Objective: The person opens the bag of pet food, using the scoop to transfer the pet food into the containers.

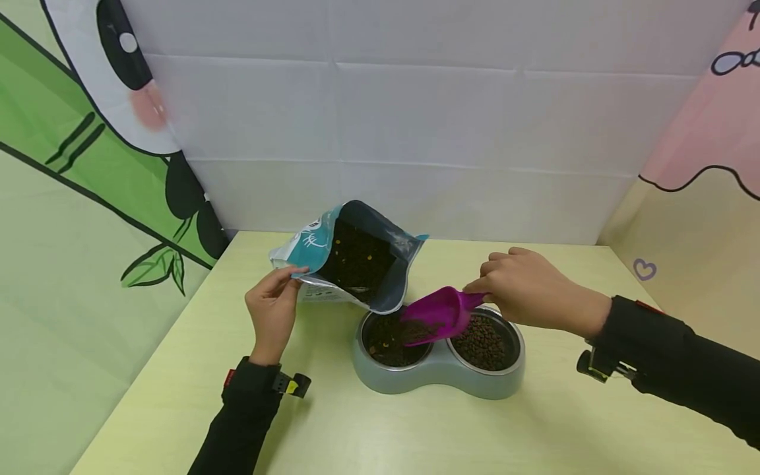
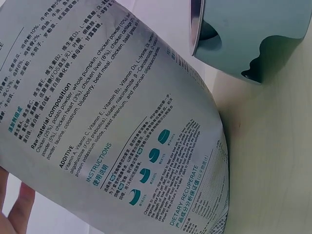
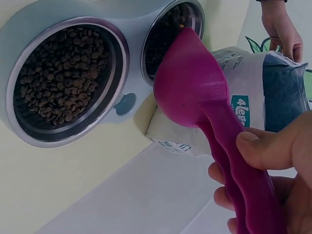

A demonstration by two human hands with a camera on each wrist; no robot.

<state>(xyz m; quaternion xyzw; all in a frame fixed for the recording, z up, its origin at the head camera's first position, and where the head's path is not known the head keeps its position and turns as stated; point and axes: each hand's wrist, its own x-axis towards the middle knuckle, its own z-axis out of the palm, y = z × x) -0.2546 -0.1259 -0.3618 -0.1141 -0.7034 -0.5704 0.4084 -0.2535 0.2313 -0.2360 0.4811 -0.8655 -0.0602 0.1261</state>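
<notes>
My right hand (image 1: 522, 287) grips the handle of a magenta scoop (image 1: 442, 313). The scoop tilts over the left bowl (image 1: 388, 356) of a grey-blue double pet feeder (image 1: 436, 376), with dark kibble on its lip. Dark food with yellow bits lies in that left bowl. Brown kibble (image 3: 63, 75) fills much of the right bowl. My left hand (image 1: 274, 307) pinches the top edge of a teal and white pet food bag (image 1: 311, 244), which leans with its mouth toward me and dark food showing inside. Printed text covers the bag's back (image 2: 112, 122) in the left wrist view.
The feeder and bag stand on a pale yellow table (image 1: 380, 435). A white cloth backdrop (image 1: 415, 119) hangs behind its far edge, with cartoon drawings on green at the left and pink at the right.
</notes>
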